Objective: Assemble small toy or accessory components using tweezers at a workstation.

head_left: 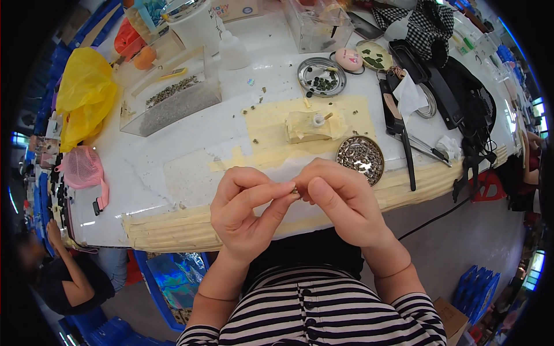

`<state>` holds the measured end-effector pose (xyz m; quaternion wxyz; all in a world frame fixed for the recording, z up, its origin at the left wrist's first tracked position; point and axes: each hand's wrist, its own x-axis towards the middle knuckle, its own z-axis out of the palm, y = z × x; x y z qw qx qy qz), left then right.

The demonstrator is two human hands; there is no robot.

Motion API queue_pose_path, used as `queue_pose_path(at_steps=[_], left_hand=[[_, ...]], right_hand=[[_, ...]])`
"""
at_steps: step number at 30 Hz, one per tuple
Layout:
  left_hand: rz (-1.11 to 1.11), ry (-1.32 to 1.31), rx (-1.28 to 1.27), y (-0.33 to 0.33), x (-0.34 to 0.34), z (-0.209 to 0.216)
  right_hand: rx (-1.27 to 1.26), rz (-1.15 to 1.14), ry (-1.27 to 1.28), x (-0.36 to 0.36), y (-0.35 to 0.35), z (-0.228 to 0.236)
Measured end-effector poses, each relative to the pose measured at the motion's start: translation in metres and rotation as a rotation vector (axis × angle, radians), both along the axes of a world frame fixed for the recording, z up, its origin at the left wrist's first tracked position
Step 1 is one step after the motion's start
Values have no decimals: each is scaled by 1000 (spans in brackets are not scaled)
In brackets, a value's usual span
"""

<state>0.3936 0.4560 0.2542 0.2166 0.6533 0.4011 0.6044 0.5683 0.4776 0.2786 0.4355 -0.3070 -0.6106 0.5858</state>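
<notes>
My left hand (245, 207) and my right hand (340, 199) meet above the near edge of the white table (190, 150). Between their fingertips they pinch a tiny metal part (295, 190), mostly hidden by the fingers. Just beyond my right hand stands a round metal dish (360, 158) full of small silvery pieces. Farther back a small tape-wrapped block (309, 126) with a little white cap on top sits on a patch of yellowish masking tape.
A second metal dish (321, 76) holds dark beads. A clear box (173, 95) with grit stands at back left, by a yellow bag (83, 92). Black tools (404, 138) and scissors lie at right. A pink mask (83, 168) lies left. Another person (69, 277) sits at lower left.
</notes>
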Motion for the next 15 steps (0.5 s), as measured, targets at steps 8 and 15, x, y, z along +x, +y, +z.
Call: queue_pose_path(at_steps=[8, 15], left_hand=[[0, 60, 78, -1, 2, 1], [35, 188, 129, -2, 3, 2]], right_hand=[[-239, 0, 163, -2, -5, -7], [-256, -33, 155, 2, -6, -7]])
